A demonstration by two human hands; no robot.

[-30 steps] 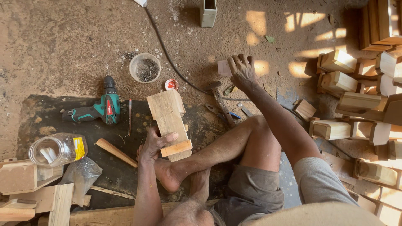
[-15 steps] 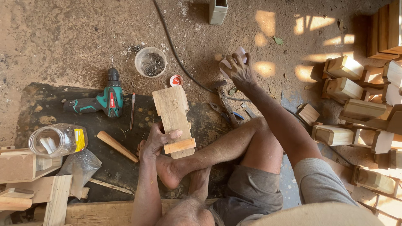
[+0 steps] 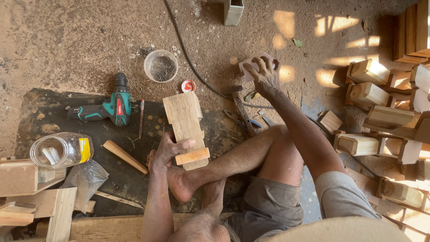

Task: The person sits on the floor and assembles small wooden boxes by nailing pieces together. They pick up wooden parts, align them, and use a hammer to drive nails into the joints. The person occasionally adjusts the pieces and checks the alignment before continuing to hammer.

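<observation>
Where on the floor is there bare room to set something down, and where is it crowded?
Bare dirt lies up left, above the cordless drill and left of the nail tub. A smaller bare strip of dark mat runs between the drill and the clear jar. It is crowded right, among stacked wooden boxes, and around the hammer near the right hand.

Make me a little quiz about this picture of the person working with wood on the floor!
1. True or false: the left hand rests on the wooden workpiece.
2. What does the right hand grip? A) the cordless drill B) a pale flat block C) the hammer
3. What fills the round plastic tub?

Key:
1. True
2. B
3. Small nails, it seems
</observation>
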